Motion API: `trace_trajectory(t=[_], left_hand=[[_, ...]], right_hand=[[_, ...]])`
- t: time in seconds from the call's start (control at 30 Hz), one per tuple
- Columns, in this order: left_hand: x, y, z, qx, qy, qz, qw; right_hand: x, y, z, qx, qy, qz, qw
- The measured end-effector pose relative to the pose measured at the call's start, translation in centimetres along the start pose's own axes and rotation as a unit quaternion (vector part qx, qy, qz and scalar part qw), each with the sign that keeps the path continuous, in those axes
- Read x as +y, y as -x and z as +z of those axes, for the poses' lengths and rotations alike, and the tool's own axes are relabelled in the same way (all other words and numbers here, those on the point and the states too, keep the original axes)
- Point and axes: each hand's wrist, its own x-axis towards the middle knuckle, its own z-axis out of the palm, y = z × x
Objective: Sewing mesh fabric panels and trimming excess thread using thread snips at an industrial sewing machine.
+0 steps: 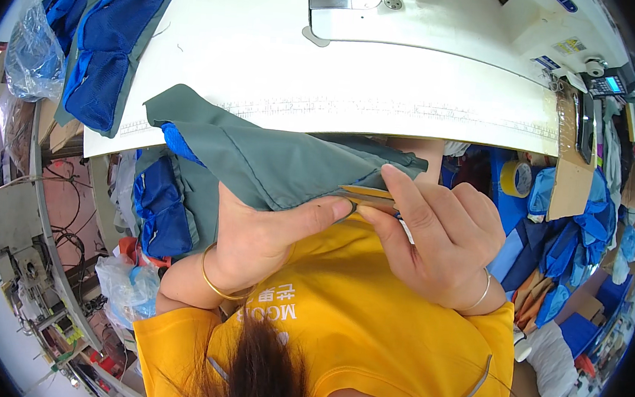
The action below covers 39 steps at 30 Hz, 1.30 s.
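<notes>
Watching from afar. Grey-green fabric [239, 155] overlaps the near edge of the white worktop [232, 50], long axis running left to right, sloping down rightward. My left hand [251, 231] is nearer its bulk: thumb pinching the lower edge, fingers hidden. My right hand [446, 222] has its grip closed on what look like metal snips [378, 202], tips leftward, beside that thumb.

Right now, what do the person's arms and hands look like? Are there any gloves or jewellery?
No gloves: the left hand and right hand are both bare. The left wrist wears a thin, round gold-coloured bangle, and the right wrist a thin silvery bangle. The forearms are uncovered, below short, plain yellow sleeves.
</notes>
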Motion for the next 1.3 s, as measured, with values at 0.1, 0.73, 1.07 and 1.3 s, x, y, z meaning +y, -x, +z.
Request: trace_trajectory(t=[0.1,0.73,1.07,1.3], left_hand=[[0.0,-0.2,0.1,0.001,0.01,-0.001,1.0],[0.7,-0.5,0.3,-0.01,0.077,-0.011,0.997],[0.4,-0.4,0.1,-0.014,0.042,0.018,0.999],[0.3,0.1,-0.2,-0.014,0.003,-0.033,0.999]], right_hand=[[0.0,-0.1,0.0,-0.01,0.017,0.001,1.0],[0.8,0.2,0.7,0.023,0.009,-0.018,1.0],[0.5,-0.2,-0.4,-0.005,0.018,-0.021,1.0],[0.5,0.0,-0.3,0.001,0.006,-0.016,1.0]])
